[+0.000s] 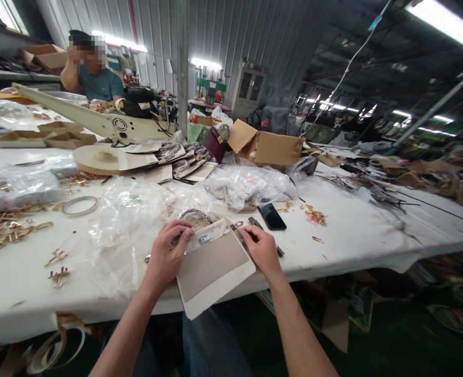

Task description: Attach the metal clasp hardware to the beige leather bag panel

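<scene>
A flat beige and white panel [212,268] lies at the near edge of the white table [345,230], partly overhanging it. My left hand [169,252] has its fingers curled over the panel's upper left corner, close to a small metal clasp [205,239]. My right hand [261,249] pinches the panel's upper right edge. Just beyond my right hand lie a dark metal tool [257,224] and a black phone [272,216].
Clear plastic bags [125,220], gold metal fittings [11,228], a tape ring [79,205], stacked panels [168,159] and an open cardboard box [270,147] crowd the table. Another person [92,73] sits at the far left behind a cream machine arm [82,119].
</scene>
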`<state>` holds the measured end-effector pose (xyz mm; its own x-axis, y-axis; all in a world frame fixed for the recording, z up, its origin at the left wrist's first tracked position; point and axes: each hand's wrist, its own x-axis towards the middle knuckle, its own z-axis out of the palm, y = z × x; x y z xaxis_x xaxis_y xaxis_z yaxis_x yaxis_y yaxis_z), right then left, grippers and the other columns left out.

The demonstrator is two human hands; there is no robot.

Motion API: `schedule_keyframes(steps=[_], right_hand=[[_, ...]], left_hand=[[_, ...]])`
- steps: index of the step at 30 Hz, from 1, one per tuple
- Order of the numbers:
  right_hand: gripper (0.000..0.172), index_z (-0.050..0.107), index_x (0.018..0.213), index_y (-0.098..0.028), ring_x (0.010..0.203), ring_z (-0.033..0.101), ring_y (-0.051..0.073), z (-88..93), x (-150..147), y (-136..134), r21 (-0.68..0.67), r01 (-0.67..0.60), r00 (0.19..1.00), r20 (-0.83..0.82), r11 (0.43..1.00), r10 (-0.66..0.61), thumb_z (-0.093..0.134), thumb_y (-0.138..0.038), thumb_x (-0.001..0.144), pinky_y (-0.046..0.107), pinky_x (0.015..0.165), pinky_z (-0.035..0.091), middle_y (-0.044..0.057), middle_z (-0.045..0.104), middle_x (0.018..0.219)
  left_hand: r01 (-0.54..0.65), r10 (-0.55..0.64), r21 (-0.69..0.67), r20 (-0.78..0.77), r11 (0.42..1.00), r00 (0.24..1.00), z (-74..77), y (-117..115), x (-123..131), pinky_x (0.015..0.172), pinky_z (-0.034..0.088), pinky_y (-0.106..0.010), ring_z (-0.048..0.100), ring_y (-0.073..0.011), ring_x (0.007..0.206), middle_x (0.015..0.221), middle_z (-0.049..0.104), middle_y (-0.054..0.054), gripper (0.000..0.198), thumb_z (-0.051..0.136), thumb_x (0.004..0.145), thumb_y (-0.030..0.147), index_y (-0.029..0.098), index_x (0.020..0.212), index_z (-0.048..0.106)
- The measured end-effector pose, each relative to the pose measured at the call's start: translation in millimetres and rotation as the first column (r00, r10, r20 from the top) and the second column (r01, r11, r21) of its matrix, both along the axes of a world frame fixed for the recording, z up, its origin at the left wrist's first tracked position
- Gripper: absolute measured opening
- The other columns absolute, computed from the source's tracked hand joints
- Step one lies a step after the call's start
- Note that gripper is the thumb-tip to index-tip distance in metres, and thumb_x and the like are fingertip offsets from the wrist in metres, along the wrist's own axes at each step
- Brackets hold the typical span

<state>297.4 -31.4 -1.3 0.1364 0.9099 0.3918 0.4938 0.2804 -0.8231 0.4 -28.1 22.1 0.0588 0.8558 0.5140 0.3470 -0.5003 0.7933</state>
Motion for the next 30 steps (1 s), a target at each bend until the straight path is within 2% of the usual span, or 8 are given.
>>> schedule_keyframes(steps=[14, 30], right_hand=[[0.033, 0.088, 0.103, -0.023, 0.099, 0.079, 0.030, 0.5, -0.1, 0.5, -0.014, -0.001, 1.000, -0.011, 1.000, 0.001, 0.073, -0.053, 0.104, 0.039, 0.089, 0.058, 0.008, 0.086, 0.106], [0.034, 0.088, 0.104, -0.024, 0.098, 0.079, 0.030, 0.3, 0.4, -0.3, 0.003, -0.009, 1.000, 0.002, 1.000, 0.009, 0.071, -0.053, 0.106, 0.038, 0.089, 0.058, 0.009, 0.086, 0.106]], left_hand=[[0.013, -0.013, 0.003, 0.019, 1.000, 1.000, -3.0, 0.2, -0.8, 0.107, 0.051, -0.044, 0.070, -0.0277, 0.116, 0.117, 0.078, -0.006, 0.030, 0.064, 0.113, 0.041, 0.025, 0.092, 0.080], [0.015, -0.015, 0.010, 0.007, 1.000, 1.000, 0.9, -0.4, -0.2, 0.107, 0.050, -0.045, 0.069, -0.0278, 0.115, 0.116, 0.078, -0.006, 0.029, 0.064, 0.113, 0.039, 0.025, 0.094, 0.081]])
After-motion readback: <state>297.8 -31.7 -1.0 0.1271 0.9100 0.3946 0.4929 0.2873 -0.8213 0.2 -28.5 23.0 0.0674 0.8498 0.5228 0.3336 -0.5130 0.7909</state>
